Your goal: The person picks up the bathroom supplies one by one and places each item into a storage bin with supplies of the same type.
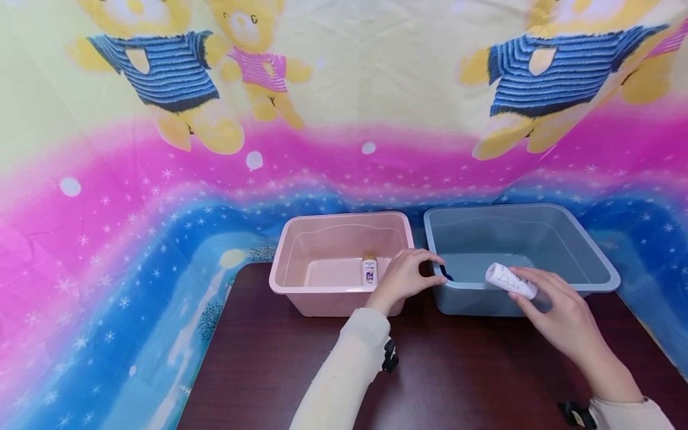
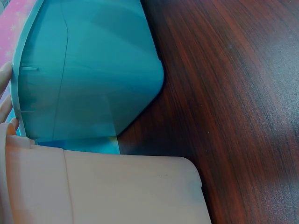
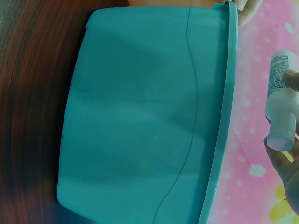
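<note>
My right hand [image 1: 564, 310] holds a small white bottle [image 1: 509, 280] tilted over the front rim of the grey-blue tub [image 1: 521, 300]. In the right wrist view this bottle [image 3: 279, 100] shows fine dark print and a narrower end, with thumb and fingers around it. Where the two tubs meet, my left hand [image 1: 404, 276] curves thumb and fingers toward the grey-blue tub's left corner. A small dark-blue thing [image 1: 447, 274] shows at its fingertips, mostly hidden; I cannot tell whether they pinch it. Left fingers [image 2: 4, 77] appear by the tub's rim in the left wrist view.
To the left, a pink tub [image 1: 322, 303] has a white bottle with a purple label [image 1: 369, 272] inside. Both tubs stand at the back of a dark wood table [image 1: 430, 370], against a printed bear cloth [image 1: 355, 149].
</note>
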`<state>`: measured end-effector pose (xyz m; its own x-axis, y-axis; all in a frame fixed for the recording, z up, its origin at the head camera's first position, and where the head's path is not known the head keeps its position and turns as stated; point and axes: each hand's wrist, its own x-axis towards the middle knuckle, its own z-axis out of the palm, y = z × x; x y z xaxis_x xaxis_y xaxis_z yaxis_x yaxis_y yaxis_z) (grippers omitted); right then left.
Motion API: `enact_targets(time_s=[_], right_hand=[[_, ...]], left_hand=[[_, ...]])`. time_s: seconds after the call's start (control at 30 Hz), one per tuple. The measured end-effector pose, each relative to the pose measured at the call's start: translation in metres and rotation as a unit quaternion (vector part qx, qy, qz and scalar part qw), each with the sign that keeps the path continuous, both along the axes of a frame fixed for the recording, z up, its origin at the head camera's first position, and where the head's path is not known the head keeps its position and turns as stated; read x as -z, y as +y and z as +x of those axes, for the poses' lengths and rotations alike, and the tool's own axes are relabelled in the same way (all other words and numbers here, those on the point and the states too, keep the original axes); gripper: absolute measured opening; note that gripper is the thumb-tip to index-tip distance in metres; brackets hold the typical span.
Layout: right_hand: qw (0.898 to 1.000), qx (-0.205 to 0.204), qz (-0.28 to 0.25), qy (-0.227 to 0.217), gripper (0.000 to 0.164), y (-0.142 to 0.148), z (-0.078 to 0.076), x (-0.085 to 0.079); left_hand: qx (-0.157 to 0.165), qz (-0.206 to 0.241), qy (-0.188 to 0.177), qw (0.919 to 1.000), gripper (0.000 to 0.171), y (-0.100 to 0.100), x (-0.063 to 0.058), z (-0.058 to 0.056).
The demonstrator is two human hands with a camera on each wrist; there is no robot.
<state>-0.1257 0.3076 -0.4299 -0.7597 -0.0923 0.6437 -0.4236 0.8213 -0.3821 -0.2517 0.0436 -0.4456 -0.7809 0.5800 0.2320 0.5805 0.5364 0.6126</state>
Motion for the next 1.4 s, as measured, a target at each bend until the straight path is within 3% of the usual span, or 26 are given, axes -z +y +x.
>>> enact_targets(time_s=[1.17,1.4], right_hand=[[0.998,0.006,0.011,-0.059,0.063,0.019,-0.022,0.001],[0.996,0.013,0.008,-0.087,0.062,0.021,-0.025,-0.002]], left_hand=[[0.003,-0.002,-0.001,1.0,0.034,0.001,0.001,-0.001],[0.005,0.003,0.002,1.0,0.034,0.0,0.001,-0.002]])
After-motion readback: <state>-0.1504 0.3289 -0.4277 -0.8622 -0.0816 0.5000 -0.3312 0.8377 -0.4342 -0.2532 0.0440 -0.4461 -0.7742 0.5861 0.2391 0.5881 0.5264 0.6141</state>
